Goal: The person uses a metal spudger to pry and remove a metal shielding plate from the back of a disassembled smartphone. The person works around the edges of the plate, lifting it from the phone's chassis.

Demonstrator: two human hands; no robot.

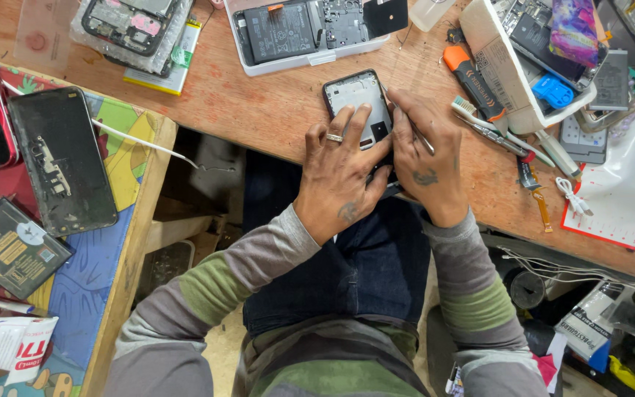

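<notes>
An opened phone with a dark frame and pale inner plate lies at the near edge of the wooden bench. My left hand, wearing a ring, presses flat on the phone's lower half with fingers spread. My right hand rests beside it on the phone's right edge and grips thin metal tweezers whose tips point toward the phone's upper right corner. The phone's bottom part is hidden under both hands.
A white tray with another opened phone lies behind. To the right are an orange-capped tool, a toothbrush, a parts bin and a white mat. On the left a side table carries a dark phone back and packets.
</notes>
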